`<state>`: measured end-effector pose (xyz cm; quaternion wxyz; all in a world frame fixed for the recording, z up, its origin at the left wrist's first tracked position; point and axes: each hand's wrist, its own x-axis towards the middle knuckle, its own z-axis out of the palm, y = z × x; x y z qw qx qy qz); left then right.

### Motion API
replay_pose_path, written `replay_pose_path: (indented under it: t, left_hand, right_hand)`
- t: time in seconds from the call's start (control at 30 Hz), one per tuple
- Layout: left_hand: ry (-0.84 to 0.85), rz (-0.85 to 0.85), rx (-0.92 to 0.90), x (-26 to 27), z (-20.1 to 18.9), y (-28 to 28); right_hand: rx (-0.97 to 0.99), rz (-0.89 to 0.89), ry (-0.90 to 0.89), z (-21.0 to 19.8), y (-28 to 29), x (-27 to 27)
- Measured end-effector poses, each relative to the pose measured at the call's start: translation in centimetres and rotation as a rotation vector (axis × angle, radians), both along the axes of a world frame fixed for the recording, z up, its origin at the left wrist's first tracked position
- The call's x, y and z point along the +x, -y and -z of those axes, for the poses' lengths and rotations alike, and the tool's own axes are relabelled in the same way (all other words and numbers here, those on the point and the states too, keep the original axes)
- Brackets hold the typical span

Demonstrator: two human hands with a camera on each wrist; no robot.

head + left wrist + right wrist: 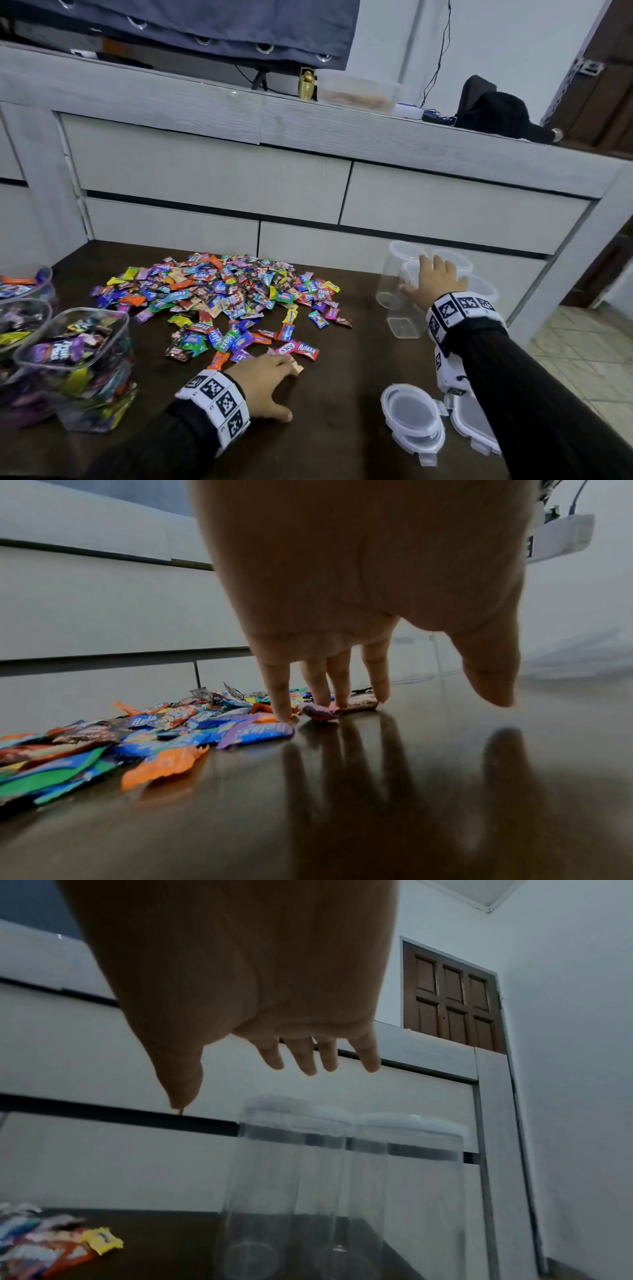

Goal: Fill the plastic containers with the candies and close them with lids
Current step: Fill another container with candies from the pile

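While the left hand presses spread fingers on wrapped candies heaped left of the empty clear containers, the right hand hovers open, holding nothing, above these probably light, slippery tubs, best grasped around the walls.

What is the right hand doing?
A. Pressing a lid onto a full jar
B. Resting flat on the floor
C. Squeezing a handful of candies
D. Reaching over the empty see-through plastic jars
D: the right hand hovers with spread, straight fingers above the clear empty plastic containers at the table's far right, holding nothing; the round clear plastic lids lie unused on the dark wooden table.
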<state>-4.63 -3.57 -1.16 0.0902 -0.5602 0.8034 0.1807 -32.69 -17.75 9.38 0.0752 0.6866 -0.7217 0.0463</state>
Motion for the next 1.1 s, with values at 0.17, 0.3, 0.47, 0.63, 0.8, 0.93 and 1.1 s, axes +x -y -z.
replay_pose_path:
  t: [0.17,0.3,0.47,0.63,0.8,0.93,1.1]
  left_hand:
    - [-0.033,0.010,0.004,0.6,1.0,0.0]
    - [-0.064,0.018,-0.011,1.3,1.6,0.1]
    - [-0.052,0.033,-0.034,1.4,2.0,0.4]
    - [-0.043,0.036,-0.032,1.5,2.1,0.4]
    - [-0.071,0.021,-0.053,1.5,2.0,0.3]
    - [-0.172,-0.057,-0.087,2.1,1.9,0.2]
    - [-0.535,-0.174,-0.142,3.4,0.6,-0.1]
  right_hand:
    - [0.066,0.060,-0.172,2.0,0.9,-0.5]
    - [-0.032,0.010,-0.176,2.4,0.5,0.3]
    - [-0.056,-0.096,-0.025,2.1,0.1,1.6]
    - [0.007,-0.225,0.076,2.0,-0.6,2.7]
    - [0.026,-0.494,0.090,1.9,-3.6,4.2]
    - [0.051,-0.643,0.089,1.7,-7.2,5.9]
    - [0.051,-0.851,0.108,1.6,-10.9,8.6]
